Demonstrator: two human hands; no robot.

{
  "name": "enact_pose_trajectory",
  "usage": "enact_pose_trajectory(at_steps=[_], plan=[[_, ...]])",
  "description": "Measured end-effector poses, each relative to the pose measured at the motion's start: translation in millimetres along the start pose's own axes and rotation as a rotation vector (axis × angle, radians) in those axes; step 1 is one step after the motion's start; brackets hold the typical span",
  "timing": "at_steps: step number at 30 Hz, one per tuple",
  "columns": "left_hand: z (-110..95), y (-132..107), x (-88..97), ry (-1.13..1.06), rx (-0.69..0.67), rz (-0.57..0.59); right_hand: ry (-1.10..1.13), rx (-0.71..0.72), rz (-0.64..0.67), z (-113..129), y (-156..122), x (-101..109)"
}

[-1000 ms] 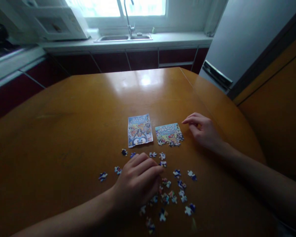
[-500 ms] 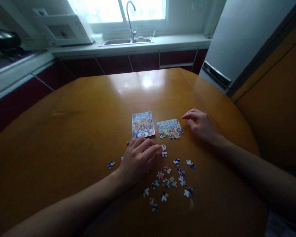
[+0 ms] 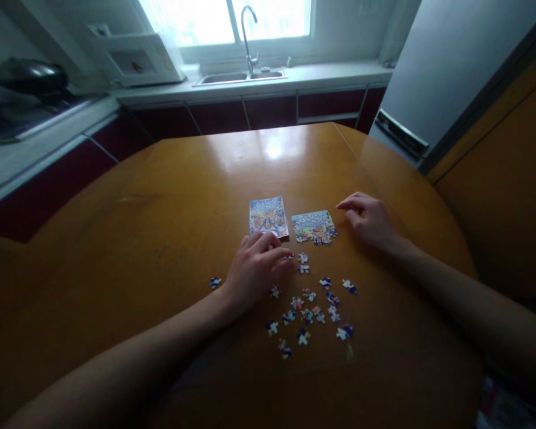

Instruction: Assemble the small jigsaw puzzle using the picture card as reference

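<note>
On the orange wooden table (image 3: 161, 202) lies a small colourful picture card (image 3: 268, 216). Right of it lies a partly assembled jigsaw (image 3: 314, 226). Several loose puzzle pieces (image 3: 310, 307) are scattered in front of them, with one stray piece (image 3: 214, 282) off to the left. My left hand (image 3: 256, 271) rests palm down just below the card, fingers curled with their tips on the table among the nearest pieces; anything under them is hidden. My right hand (image 3: 367, 217) rests beside the jigsaw's right edge, fingers loosely bent and apart, holding nothing.
Beyond the table runs a kitchen counter with a sink and tap (image 3: 249, 56) under a bright window. A white microwave (image 3: 136, 59) stands at its left, and a dark pan (image 3: 29, 74) sits on the stove. A grey fridge (image 3: 433, 65) stands at the right.
My left hand has slid away from the loose pieces up toward the picture card. The right hand stays beside the jigsaw. The camera has tilted and turned slightly.
</note>
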State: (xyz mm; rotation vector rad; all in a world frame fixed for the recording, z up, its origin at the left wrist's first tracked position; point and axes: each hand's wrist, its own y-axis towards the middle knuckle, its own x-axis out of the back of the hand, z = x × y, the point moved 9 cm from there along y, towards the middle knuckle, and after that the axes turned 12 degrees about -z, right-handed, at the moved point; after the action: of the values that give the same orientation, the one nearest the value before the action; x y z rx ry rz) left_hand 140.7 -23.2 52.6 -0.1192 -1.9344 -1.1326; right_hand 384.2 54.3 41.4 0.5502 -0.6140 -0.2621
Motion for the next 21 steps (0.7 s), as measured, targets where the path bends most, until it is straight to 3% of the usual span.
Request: enact_pose_trajectory(at_steps=[4, 7, 12, 21], plan=[[12, 7, 10.0, 0.003, 0.04, -0.046, -0.014, 0.004, -0.002, 1, 0, 1], [16, 11, 12.4, -0.042, 0.095, -0.012, -0.014, 0.0, 0.01, 1, 0, 0], [9, 10, 7.3, -0.103, 0.093, 0.065, -0.012, -0.006, 0.024, -4, 0, -3], [0, 8, 2.4, -0.111, 0.037, 0.063, -0.026, -0.013, 0.043, -5, -1, -5]])
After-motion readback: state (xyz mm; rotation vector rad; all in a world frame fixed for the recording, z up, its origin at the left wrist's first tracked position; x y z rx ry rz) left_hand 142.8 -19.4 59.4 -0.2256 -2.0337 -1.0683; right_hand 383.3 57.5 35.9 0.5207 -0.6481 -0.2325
